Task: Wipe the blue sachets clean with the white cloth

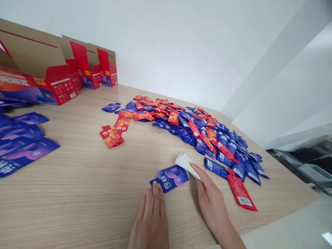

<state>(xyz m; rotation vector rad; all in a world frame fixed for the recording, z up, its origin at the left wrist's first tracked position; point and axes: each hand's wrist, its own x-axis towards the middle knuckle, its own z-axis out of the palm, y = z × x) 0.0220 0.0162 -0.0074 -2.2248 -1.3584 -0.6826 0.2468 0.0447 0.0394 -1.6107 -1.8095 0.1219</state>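
My left hand (151,218) flat, released, fingertips on blue sachet (171,178) — right hand (214,204) gripping white tissue (185,165) — big sachet heap (186,124) remains, open cartons (33,86) beyond.

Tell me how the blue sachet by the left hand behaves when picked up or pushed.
The blue sachet lies thin and flat on the wood tabletop, so it is probably light and floppy. It looks glossy, so it may slide easily; rolling seems unlikely.

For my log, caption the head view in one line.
Left hand at a blue sachet, right hand on white tissue, beside heaped red and blue sachets.
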